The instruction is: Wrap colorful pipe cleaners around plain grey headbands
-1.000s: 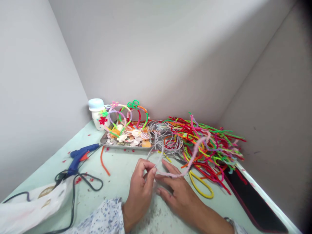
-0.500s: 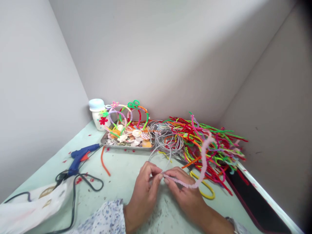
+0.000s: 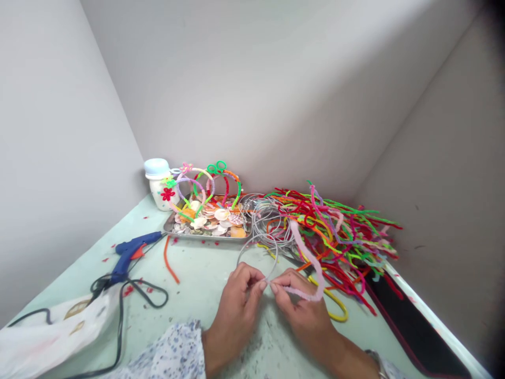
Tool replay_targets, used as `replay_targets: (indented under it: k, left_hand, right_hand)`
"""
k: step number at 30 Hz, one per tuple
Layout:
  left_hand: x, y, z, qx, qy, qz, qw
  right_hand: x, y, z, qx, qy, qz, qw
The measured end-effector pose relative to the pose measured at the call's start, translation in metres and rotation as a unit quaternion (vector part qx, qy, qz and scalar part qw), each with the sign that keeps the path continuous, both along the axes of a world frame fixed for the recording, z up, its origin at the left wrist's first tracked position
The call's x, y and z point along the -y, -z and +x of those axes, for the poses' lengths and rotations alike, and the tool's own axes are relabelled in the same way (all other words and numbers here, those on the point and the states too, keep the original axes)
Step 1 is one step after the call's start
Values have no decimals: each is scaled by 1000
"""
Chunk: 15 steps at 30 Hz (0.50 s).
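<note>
Between thumb and fingers my left hand pinches a loop of grey wire, which arches up in front of the hands. My right hand, also closed, grips a pale pink pipe cleaner near one end, close to the wire. Its fuzzy free length curves out over the right hand and rises toward the heap behind. The fingertips of both hands almost meet, and they hide the exact spot where wire and pipe cleaner come together.
A metal tray of shells, with pipe-cleaner headbands standing in it, sits behind. Coiled wire and a heap of colourful pipe cleaners lie right, near yellow-handled scissors. A blue glue gun, its cord and a white jar are left.
The free end of the pink pipe cleaner has swung left and lower. My right hand's fingertips have shifted slightly right; my left hand still pinches the wire.
</note>
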State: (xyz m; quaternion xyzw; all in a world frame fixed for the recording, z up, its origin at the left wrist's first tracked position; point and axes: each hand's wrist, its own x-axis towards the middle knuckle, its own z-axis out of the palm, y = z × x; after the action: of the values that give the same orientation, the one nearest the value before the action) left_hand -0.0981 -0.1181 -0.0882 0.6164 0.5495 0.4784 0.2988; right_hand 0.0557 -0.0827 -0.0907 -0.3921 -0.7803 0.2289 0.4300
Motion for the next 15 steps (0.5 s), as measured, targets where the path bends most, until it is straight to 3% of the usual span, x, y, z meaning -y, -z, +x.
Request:
replay_targets:
  k: [9, 15]
  left_hand:
    - [-2, -3, 0, -8, 6, -16, 1000]
    - [-6, 1, -3, -1, 13, -16, 1000]
  right_hand:
    - [-1, 1, 0, 4, -8, -3, 1000]
    - [-3, 2, 1, 12, -56, -71, 996]
